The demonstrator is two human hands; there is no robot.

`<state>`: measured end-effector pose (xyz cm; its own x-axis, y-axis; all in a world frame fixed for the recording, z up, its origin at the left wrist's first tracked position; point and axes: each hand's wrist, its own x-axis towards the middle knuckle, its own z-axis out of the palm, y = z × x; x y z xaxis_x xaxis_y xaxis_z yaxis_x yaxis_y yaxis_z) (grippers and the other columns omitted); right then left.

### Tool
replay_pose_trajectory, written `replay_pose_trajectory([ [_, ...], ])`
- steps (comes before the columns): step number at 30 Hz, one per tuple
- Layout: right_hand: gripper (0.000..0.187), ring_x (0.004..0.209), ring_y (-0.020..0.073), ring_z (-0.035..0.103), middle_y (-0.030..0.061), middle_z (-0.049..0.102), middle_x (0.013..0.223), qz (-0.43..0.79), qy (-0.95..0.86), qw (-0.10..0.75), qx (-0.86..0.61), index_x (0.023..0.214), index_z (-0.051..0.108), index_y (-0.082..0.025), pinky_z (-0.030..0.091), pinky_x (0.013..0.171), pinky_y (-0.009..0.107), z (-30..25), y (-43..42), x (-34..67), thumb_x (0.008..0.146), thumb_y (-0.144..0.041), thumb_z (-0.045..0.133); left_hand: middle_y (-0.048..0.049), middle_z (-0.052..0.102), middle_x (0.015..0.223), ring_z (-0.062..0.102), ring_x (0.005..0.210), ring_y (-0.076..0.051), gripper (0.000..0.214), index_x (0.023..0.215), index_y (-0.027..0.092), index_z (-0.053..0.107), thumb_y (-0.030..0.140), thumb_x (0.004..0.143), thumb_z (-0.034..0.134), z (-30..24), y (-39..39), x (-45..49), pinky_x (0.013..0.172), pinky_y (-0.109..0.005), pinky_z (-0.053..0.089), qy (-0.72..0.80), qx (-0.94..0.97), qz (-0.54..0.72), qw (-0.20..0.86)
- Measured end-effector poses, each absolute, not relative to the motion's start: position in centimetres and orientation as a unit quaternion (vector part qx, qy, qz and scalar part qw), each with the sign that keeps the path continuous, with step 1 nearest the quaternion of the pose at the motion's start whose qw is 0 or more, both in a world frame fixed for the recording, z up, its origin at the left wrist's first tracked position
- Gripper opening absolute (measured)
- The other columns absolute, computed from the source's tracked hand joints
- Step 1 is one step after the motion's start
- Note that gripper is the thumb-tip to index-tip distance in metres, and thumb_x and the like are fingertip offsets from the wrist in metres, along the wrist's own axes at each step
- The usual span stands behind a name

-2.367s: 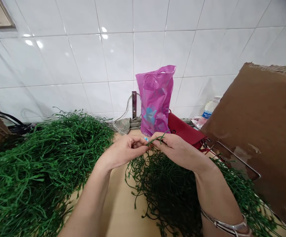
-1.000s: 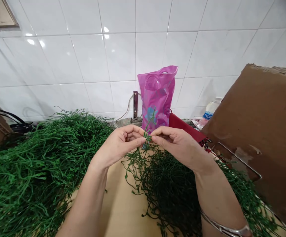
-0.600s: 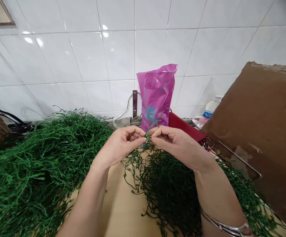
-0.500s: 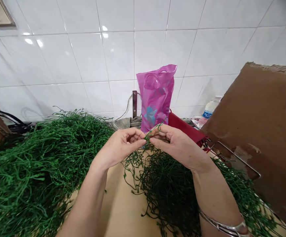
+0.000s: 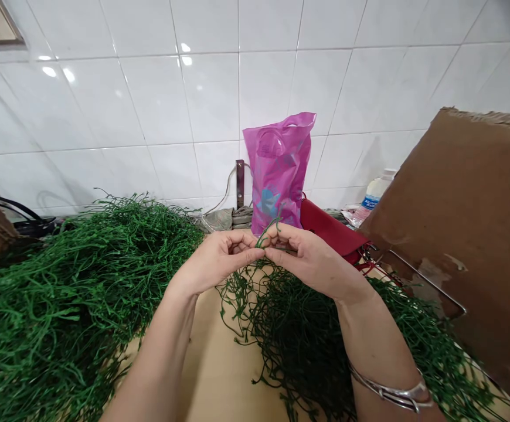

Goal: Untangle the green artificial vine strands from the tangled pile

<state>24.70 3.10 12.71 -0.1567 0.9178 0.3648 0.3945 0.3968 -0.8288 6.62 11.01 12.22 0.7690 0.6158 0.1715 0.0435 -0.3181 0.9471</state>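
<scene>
My left hand [image 5: 220,256] and my right hand [image 5: 310,258] meet at the fingertips above the tabletop, both pinching a thin green strand [image 5: 266,234]. Its short tip curls up above my fingers, and the rest is partly hidden by them. Below my hands hangs a dark green tangle of similar strands [image 5: 301,340], which seems joined to the pinched strand, though I cannot tell for certain. A bright green heap of strands [image 5: 74,293] lies left of my left forearm. A metal bracelet [image 5: 391,394] circles my right wrist.
The pale wooden tabletop [image 5: 220,369] runs beneath my arms. Behind stand a pink plastic bag [image 5: 279,170], a red bag [image 5: 332,231] and a water bottle [image 5: 376,196] against a white tiled wall [image 5: 105,99]. A brown cardboard sheet [image 5: 461,234] leans at right.
The strand has gone from lying nearly level to a short curl above my fingertips. My hands have drawn closer together, and the view has shifted only slightly.
</scene>
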Motion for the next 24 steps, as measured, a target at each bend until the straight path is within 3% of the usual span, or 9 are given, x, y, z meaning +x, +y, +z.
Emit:
replay_pose_trajectory([
  [5,0.005,0.073,0.0113,0.048,-0.0020,0.052,0.081,0.314,-0.752,0.420,-0.399,0.094,0.057,-0.020,0.041,0.066,0.025,13.1,2.2,25.0,0.096,-0.018,0.052,0.0041,0.047,0.070,0.038,0.063,-0.010,0.021,0.077,0.016,0.062,0.034,0.083,0.070,12.1,11.3,6.3,0.061,-0.024,0.030,0.107,0.735,0.220,0.632],
  [9,0.008,0.069,0.0107,0.044,-0.0022,0.048,0.081,0.373,-0.760,0.426,-0.321,0.093,0.056,-0.020,0.038,0.061,0.024,12.9,2.2,25.2,0.098,-0.021,0.050,0.0038,0.047,0.070,0.037,0.064,-0.010,0.024,0.077,0.017,0.059,0.037,0.080,0.072,11.9,11.3,6.0,0.059,-0.025,0.030,0.084,0.747,0.169,0.637],
  [11,0.009,0.066,0.0111,0.043,-0.0026,0.048,0.078,0.367,-0.762,0.409,-0.341,0.093,0.056,-0.020,0.037,0.058,0.024,12.6,2.5,25.3,0.097,-0.022,0.049,0.0044,0.045,0.068,0.036,0.063,-0.011,0.022,0.077,0.017,0.056,0.034,0.081,0.069,12.0,11.3,6.0,0.058,-0.025,0.029,0.113,0.768,0.150,0.612],
  [16,0.018,0.071,0.0145,0.051,0.0004,0.060,0.077,0.216,-0.763,0.318,-0.520,0.084,0.060,-0.020,0.040,0.065,0.027,12.3,2.7,25.0,0.097,-0.019,0.047,0.0061,0.037,0.067,0.034,0.063,-0.011,0.007,0.076,0.018,0.056,0.022,0.081,0.057,12.1,11.1,6.4,0.058,-0.025,0.028,0.238,0.838,0.189,0.454],
  [20,0.024,0.070,0.0158,0.052,0.0017,0.062,0.076,0.186,-0.765,0.302,-0.538,0.083,0.061,-0.020,0.041,0.068,0.029,12.6,2.3,24.9,0.099,-0.024,0.043,0.0041,0.050,0.075,0.044,0.071,-0.012,0.004,0.077,0.018,0.059,0.016,0.074,0.057,12.4,10.4,6.7,0.064,-0.024,0.033,0.270,0.863,0.233,0.357],
  [22,0.026,0.073,0.0156,0.053,0.0024,0.063,0.080,0.228,-0.766,0.314,-0.513,0.085,0.061,-0.020,0.042,0.069,0.028,12.6,2.3,25.2,0.100,-0.030,0.043,0.0029,0.055,0.076,0.047,0.070,-0.012,0.005,0.078,0.018,0.060,0.016,0.073,0.058,12.7,10.1,6.6,0.063,-0.024,0.036,0.260,0.855,0.237,0.382],
  [24,0.027,0.076,0.0150,0.055,0.0030,0.064,0.084,0.326,-0.751,0.352,-0.454,0.089,0.063,-0.019,0.044,0.069,0.027,12.2,2.4,25.5,0.098,-0.039,0.048,0.0022,0.056,0.073,0.048,0.065,-0.011,0.006,0.080,0.018,0.060,0.021,0.075,0.062,13.1,10.0,6.2,0.060,-0.023,0.038,0.210,0.823,0.222,0.478],
])
